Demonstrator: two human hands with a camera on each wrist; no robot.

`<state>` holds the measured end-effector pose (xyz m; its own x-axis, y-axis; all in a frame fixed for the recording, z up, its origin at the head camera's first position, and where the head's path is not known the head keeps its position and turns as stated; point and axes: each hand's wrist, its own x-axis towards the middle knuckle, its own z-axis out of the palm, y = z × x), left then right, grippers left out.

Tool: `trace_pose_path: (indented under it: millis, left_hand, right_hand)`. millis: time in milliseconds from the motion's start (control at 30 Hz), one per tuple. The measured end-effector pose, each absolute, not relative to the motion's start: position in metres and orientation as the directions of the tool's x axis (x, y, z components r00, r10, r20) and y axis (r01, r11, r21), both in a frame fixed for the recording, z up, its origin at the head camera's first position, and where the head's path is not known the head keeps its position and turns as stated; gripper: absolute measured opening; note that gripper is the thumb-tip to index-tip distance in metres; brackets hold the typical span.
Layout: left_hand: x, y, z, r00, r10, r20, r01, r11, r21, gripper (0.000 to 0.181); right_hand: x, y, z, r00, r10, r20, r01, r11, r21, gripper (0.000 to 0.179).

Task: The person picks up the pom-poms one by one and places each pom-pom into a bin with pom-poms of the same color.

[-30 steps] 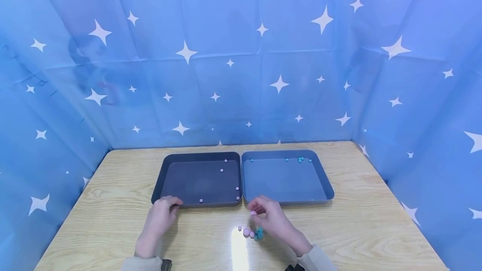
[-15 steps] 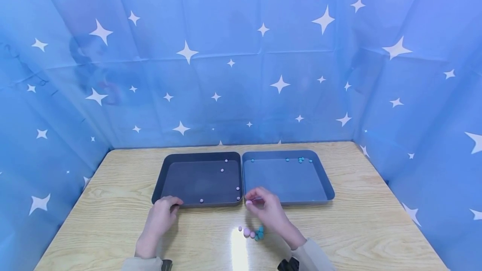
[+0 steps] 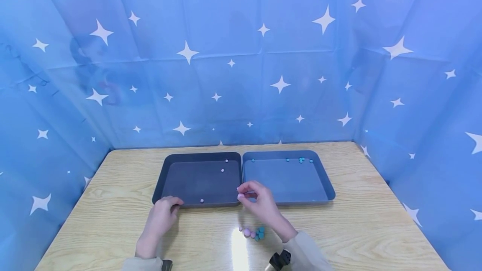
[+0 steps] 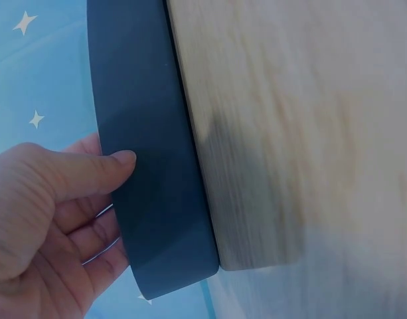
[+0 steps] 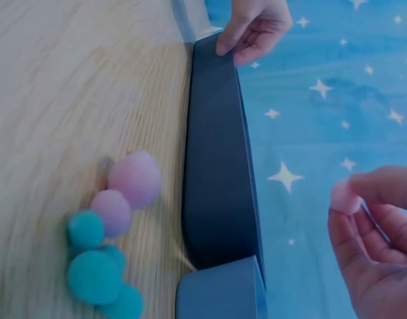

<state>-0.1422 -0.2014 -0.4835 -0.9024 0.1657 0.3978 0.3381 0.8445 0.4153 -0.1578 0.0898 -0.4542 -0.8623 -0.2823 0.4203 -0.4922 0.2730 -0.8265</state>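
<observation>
My left hand (image 3: 162, 216) holds the near wall of the dark tray (image 3: 188, 181); in the left wrist view its thumb lies on the outer face and its fingers pass behind the wall. My right hand (image 3: 261, 204) pinches a pink pom-pom (image 5: 344, 198) between thumb and fingertips, above the near side of the trays where the two meet. Several small pink pom-poms (image 3: 222, 170) lie in the dark tray, and teal ones (image 3: 301, 160) in the blue tray (image 3: 286, 183). On the table are loose pink pom-poms (image 5: 135, 179) beside a teal cluster (image 5: 95, 277).
Both trays stand side by side toward the back of the wooden table (image 3: 369, 212). A blue curtain (image 3: 241, 74) with white stars hangs behind and along the sides. Light glares off the table (image 3: 239, 254) near the front.
My right hand has moved forward and left, carrying the pink pom-pom from over the table to the trays' meeting edge, and it now covers the dark tray's right corner. My left hand stays put.
</observation>
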Motion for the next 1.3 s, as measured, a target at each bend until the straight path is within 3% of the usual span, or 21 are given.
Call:
trace_pose_path:
  millis: [500,733,900,1300]
  left_hand:
    - [-0.143,-0.202,-0.483,-0.903,0.169,0.395,0.337,0.848,0.409,0.023]
    - [-0.144,-0.202,-0.484,-0.902,0.169,0.397,0.339,0.847,0.409,0.022]
    - [-0.143,-0.202,-0.484,-0.903,0.167,0.395,0.337,0.847,0.411,0.022]
    - [-0.144,-0.203,-0.484,-0.908,0.165,0.386,0.332,0.844,0.42,0.024]
  right_hand:
    - [-0.17,0.071,-0.442,-0.9,-0.271,0.341,-0.412,0.276,-0.868,0.009]
    - [-0.168,0.055,-0.416,-0.877,-0.288,0.383,-0.447,0.199,-0.872,0.009]
    - [-0.167,0.046,-0.401,-0.9,-0.276,0.338,-0.396,0.191,-0.898,0.009]
    - [-0.185,0.027,-0.409,-0.913,-0.232,0.334,-0.377,0.174,-0.91,0.009]
